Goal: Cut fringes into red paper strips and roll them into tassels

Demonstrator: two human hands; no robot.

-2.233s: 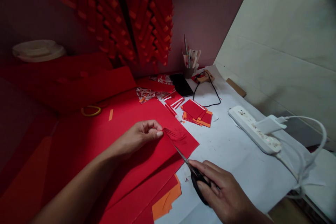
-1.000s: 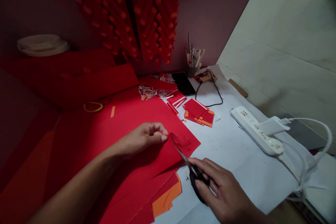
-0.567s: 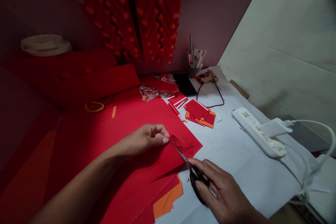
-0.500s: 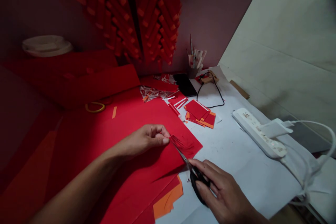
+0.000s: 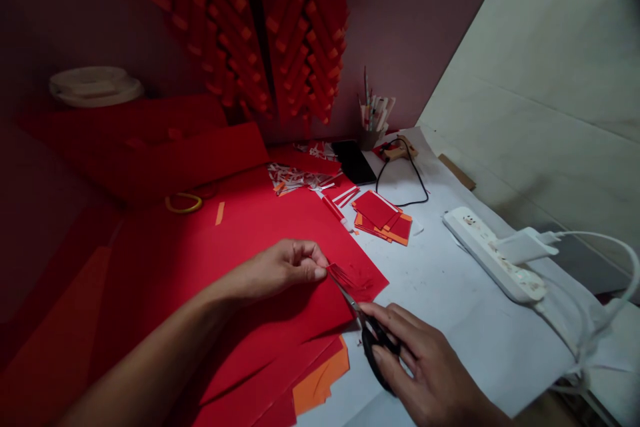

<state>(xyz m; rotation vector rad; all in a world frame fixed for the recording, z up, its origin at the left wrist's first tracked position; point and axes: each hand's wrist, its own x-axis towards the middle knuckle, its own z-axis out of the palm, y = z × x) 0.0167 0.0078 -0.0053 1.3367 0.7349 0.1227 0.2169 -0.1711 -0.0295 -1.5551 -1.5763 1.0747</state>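
My left hand point(image 5: 277, 269) pinches a small red paper piece point(image 5: 347, 277) cut into thin fringe strips, just above a large red paper sheet point(image 5: 210, 267). My right hand point(image 5: 425, 367) grips black-handled scissors point(image 5: 367, 327). Their blades point up and left into the fringed piece, close to my left thumb. Both hands sit near the front of the white table point(image 5: 440, 293).
A stack of small red and orange cards point(image 5: 383, 217) lies mid-table. A white power strip point(image 5: 493, 257) with charger and cables is at right. A black phone point(image 5: 354, 161), a pen cup point(image 5: 373, 123), paper scraps point(image 5: 295, 179) and a folded red paper decoration point(image 5: 280, 33) stand behind. Orange paper point(image 5: 323, 380) lies at the front.
The hands and scissors keep nearly the same pose; the blades sit slightly deeper in the fringed paper. The view has drifted a little, shifting everything slightly right.
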